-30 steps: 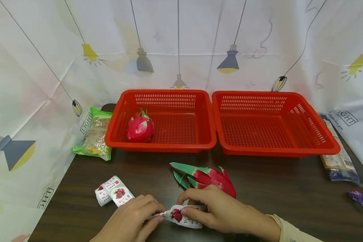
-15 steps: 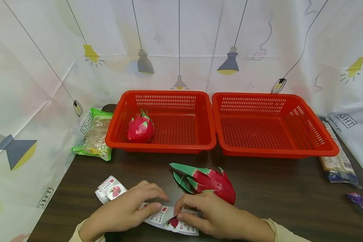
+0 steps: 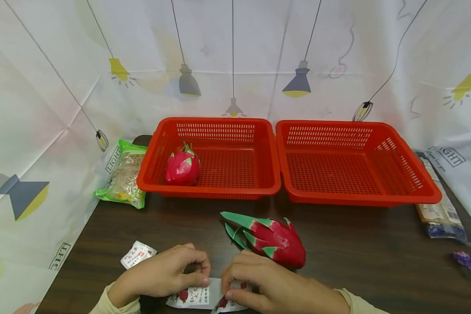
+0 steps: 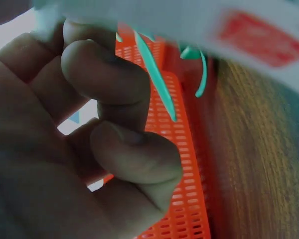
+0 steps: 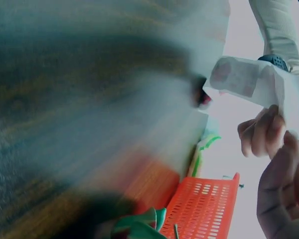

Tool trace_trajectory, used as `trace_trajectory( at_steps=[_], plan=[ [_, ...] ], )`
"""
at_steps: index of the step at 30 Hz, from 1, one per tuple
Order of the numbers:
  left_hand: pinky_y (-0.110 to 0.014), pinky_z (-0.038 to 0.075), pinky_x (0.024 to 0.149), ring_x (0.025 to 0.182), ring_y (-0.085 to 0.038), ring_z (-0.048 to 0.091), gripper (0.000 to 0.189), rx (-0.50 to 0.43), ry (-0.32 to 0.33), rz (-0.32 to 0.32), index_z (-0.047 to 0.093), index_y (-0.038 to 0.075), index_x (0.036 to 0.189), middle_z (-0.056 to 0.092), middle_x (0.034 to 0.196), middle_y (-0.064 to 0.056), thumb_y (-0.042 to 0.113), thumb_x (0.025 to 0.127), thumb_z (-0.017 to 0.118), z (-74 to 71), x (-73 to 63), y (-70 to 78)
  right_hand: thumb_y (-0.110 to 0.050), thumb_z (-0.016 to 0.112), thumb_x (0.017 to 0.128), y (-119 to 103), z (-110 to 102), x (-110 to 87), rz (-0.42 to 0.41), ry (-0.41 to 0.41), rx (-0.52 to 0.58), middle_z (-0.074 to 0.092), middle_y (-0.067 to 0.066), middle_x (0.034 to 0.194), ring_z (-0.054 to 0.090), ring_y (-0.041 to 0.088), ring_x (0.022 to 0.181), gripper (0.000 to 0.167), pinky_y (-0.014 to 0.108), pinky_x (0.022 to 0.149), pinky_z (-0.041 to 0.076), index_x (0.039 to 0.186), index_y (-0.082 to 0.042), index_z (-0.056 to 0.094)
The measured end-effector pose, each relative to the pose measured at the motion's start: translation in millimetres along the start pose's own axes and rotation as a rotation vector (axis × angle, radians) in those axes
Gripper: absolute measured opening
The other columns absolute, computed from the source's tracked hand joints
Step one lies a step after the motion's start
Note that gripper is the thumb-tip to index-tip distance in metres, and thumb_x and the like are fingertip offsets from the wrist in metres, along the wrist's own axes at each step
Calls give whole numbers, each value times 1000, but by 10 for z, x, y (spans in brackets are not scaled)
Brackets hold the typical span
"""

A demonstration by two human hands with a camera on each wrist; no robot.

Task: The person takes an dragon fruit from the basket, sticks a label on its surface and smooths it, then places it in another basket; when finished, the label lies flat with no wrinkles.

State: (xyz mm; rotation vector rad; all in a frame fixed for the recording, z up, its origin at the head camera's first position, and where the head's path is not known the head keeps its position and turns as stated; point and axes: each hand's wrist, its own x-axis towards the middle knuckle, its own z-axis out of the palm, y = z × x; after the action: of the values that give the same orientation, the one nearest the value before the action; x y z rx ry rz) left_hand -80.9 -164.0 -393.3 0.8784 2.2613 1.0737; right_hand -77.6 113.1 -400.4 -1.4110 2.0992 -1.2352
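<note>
A strip of white labels [image 3: 196, 296] printed with dragon fruit pictures runs low across the front of the table. My left hand [image 3: 170, 270] holds the strip between thumb and curled fingers. Close beside it, my right hand [image 3: 259, 279] pinches the strip's right part, where a label looks lifted at an angle. The roll end of the labels [image 3: 137, 254] shows behind my left wrist. A dragon fruit [image 3: 280, 244] with long green tips lies just beyond my right hand. Blurred close-up labels [image 4: 261, 37] cross the top of the left wrist view.
Two red baskets stand at the back; the left basket [image 3: 235, 190] holds another dragon fruit [image 3: 183, 167]. A green-edged food bag [image 3: 127, 174] lies left of it. At the right are a long packet [image 3: 443, 216] and a purple lollipop [image 3: 463, 259].
The strip has been pulled toward the front edge, drawing its roll end partly behind my left wrist. My left hand moved off the strip's narrow twisted part and now holds it flatter. Both hands shifted slightly nearer.
</note>
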Motion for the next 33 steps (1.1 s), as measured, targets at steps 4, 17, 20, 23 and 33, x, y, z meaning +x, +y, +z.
trace_trajectory(
  at_steps=[4, 17, 20, 23, 33],
  plan=[
    [-15, 40, 62, 71, 4, 46, 14, 4, -10, -32, 66, 25, 87, 53, 76, 17, 33, 98, 67, 9, 29, -81, -30, 57, 105, -10, 9, -33, 80, -5, 94, 57, -5, 138, 53, 10, 124, 9, 23, 97, 54, 111, -29, 63],
    [-31, 29, 66, 72, -9, 43, 32, 512, 239, -255, 56, 30, 65, 49, 64, 18, 23, 80, 83, 267, 85, -396, -11, 61, 102, 43, -68, -152, 99, 145, 300, 68, 2, 99, 62, 5, 93, 9, 25, 85, 57, 107, -18, 64],
    [-33, 27, 65, 74, -13, 43, 35, 559, 271, -290, 52, 28, 68, 48, 68, 15, 22, 79, 85, 327, 97, -446, -15, 62, 102, 54, -84, -193, 183, 172, 304, 67, 1, 97, 62, 6, 89, 6, 23, 80, 56, 105, -19, 65],
    [-33, 27, 66, 76, -14, 43, 35, 606, 293, -310, 51, 27, 69, 48, 71, 12, 23, 78, 85, 366, 92, -461, -14, 63, 101, 66, -109, -233, 205, 222, 274, 65, 1, 92, 61, 6, 83, 6, 23, 72, 55, 104, -19, 65],
    [-21, 43, 62, 72, -3, 51, 19, 214, 443, -23, 65, 30, 84, 53, 75, 17, 33, 102, 61, 322, 358, 35, 1, 65, 96, 30, -178, -329, 150, 436, 160, 65, 2, 80, 59, 3, 69, 19, 22, 56, 53, 104, -17, 66]
  ],
)
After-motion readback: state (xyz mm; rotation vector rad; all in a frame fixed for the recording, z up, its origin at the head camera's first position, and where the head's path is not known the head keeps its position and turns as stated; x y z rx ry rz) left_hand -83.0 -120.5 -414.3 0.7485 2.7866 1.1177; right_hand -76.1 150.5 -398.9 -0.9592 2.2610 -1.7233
